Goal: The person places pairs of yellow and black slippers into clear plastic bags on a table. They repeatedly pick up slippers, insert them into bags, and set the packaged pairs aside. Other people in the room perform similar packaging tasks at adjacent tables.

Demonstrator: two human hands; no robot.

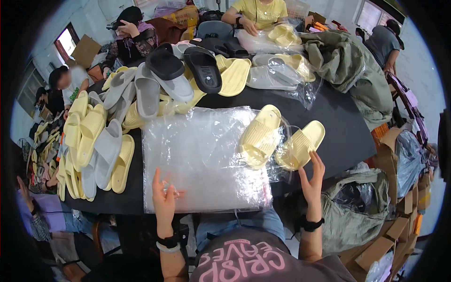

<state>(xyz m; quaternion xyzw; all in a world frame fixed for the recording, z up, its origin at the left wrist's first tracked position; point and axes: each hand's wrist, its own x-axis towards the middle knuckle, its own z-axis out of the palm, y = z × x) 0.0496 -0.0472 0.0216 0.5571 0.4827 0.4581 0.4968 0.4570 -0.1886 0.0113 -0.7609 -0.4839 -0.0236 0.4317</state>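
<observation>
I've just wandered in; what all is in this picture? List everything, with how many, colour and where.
Front slippers: two, yellow, near the right hand
Bags: a stack, clear, table's near edge
Other slippers: too many to count; yellow, grey, black; table's left and far side, more beyond
Table: one, black, centre
Sacks: two, grey-green, right
Boxes: several, brown, mostly lower right
Other people: at least five, mixed clothing, around the room
Shirt: one, dark with pink print, bottom
Jeans: one pair, blue, below the bags
Wristbands: black on both wrists, plus a pale one on the left
Hands: two, bare; left at the bags, right by a front slipper
</observation>
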